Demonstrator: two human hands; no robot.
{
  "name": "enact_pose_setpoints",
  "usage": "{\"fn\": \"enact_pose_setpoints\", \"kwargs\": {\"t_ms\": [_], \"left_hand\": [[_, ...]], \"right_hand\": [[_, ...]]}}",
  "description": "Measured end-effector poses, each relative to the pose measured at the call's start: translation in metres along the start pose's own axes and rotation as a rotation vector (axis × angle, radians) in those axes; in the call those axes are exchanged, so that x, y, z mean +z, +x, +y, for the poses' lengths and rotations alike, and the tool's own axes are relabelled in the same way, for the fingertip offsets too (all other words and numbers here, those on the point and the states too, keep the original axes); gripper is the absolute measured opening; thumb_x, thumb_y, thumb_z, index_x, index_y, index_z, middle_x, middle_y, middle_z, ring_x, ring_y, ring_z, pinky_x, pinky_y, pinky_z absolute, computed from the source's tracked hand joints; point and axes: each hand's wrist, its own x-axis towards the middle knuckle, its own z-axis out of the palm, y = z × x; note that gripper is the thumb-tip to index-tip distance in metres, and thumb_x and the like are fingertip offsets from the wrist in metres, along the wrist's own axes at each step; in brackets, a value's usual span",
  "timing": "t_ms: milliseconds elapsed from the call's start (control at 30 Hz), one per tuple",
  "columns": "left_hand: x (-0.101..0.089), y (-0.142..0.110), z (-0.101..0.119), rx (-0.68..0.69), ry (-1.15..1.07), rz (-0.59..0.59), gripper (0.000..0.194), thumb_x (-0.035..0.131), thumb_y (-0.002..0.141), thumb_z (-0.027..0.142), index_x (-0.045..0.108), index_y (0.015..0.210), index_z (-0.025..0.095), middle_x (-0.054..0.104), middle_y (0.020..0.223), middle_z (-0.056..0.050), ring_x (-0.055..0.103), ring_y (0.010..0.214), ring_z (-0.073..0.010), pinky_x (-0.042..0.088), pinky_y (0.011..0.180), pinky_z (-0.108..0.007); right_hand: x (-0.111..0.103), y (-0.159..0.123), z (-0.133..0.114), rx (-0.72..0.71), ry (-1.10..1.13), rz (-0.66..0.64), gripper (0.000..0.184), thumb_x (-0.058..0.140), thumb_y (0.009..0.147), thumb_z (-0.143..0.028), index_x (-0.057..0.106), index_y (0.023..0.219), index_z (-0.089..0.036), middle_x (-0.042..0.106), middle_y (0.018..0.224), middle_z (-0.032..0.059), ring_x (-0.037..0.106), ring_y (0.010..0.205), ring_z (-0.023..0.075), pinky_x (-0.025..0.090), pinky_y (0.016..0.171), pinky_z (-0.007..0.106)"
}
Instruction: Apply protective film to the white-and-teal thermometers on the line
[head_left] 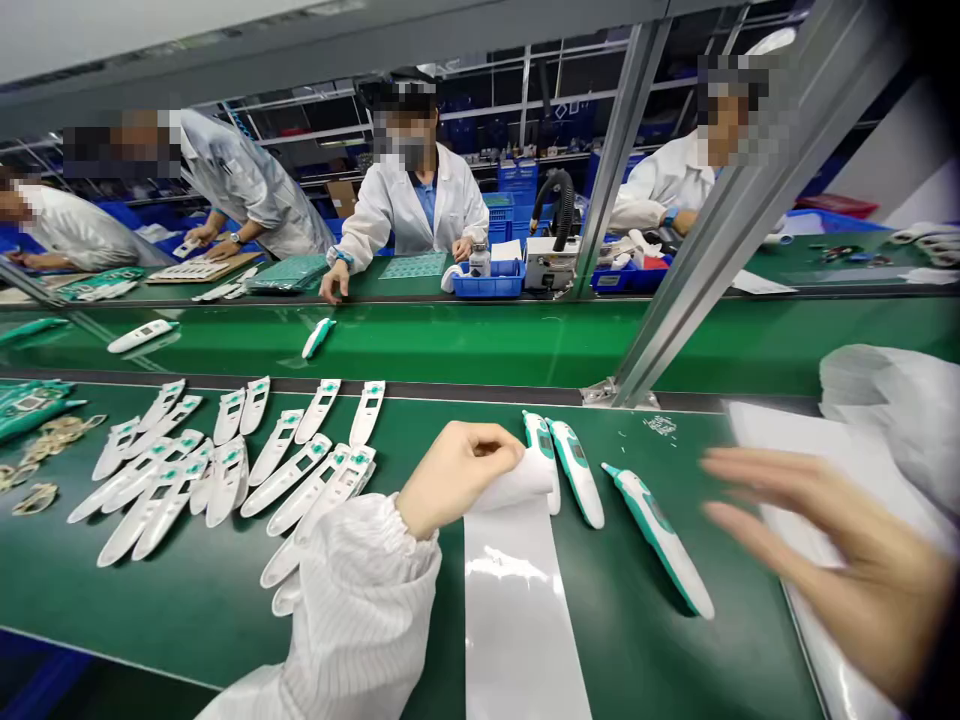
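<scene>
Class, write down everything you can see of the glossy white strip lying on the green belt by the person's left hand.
The glossy white strip is a long, flat, smooth band, plastic-looking film or coated paper, with bright reflections on its surface. It lies lengthwise on the green conveyor belt, running off the bottom of the view. Its far end curls up and over, touched by the fingers of the left hand.
</scene>
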Motion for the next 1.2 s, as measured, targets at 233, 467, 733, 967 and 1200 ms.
{"fn": "enact_pose_setpoints", "kwargs": {"t_ms": [233, 467, 733, 967, 1200], "left_hand": [[0.001, -0.007, -0.003, 0.033, -0.034, 0.000, 0.015, 0.057, 0.076, 0.021, 0.067, 0.067, 0.015, 0.061, 0.068, 0.001, 0.050, 0.067, -0.0116, 0.038, 0.065, -0.023], [-0.003, -0.004, -0.005, 0.018, -0.072, 0.023, 0.015, 0.057, 0.076, 0.020, 0.069, 0.069, 0.013, 0.065, 0.072, -0.002, 0.054, 0.071, -0.0141, 0.041, 0.070, -0.025], [-0.003, 0.001, -0.005, 0.031, -0.086, -0.015, 0.014, 0.057, 0.074, 0.018, 0.068, 0.067, 0.014, 0.065, 0.071, -0.001, 0.055, 0.071, -0.0138, 0.042, 0.069, -0.024], [-0.001, 0.002, -0.005, 0.036, -0.068, -0.034, 0.013, 0.056, 0.074, 0.016, 0.066, 0.065, 0.014, 0.062, 0.068, 0.000, 0.053, 0.068, -0.0123, 0.041, 0.066, -0.023], [0.001, 0.005, -0.008, 0.015, -0.041, -0.040, 0.014, 0.055, 0.074, 0.018, 0.067, 0.068, 0.013, 0.064, 0.069, -0.001, 0.054, 0.068, -0.0137, 0.042, 0.065, -0.024]], "right_hand": [[0.083, 0.027, -0.055, -0.214, 0.152, -0.091, 0.012, 0.062, 0.086, -0.027, 0.066, 0.098, -0.028, 0.064, 0.103, 0.0017, 0.060, 0.098, 0.0197, 0.052, 0.080, 0.034], [0.094, 0.029, -0.053, -0.325, 0.170, 0.000, 0.015, 0.064, 0.084, -0.016, 0.066, 0.095, -0.027, 0.065, 0.094, -0.0005, 0.060, 0.091, 0.0158, 0.050, 0.078, 0.032], [0.091, 0.035, -0.052, -0.215, 0.253, -0.044, 0.007, 0.065, 0.084, -0.019, 0.067, 0.084, -0.026, 0.067, 0.089, -0.0002, 0.062, 0.088, 0.0170, 0.051, 0.077, 0.033], [0.085, 0.036, -0.050, -0.316, 0.151, -0.070, 0.008, 0.061, 0.084, -0.018, 0.063, 0.084, -0.026, 0.064, 0.092, 0.0013, 0.059, 0.091, 0.0188, 0.049, 0.078, 0.036], [0.086, 0.032, -0.046, -0.517, 0.050, -0.026, 0.018, 0.063, 0.083, -0.013, 0.060, 0.095, -0.025, 0.066, 0.093, 0.0016, 0.058, 0.089, 0.0188, 0.048, 0.075, 0.036]]}}
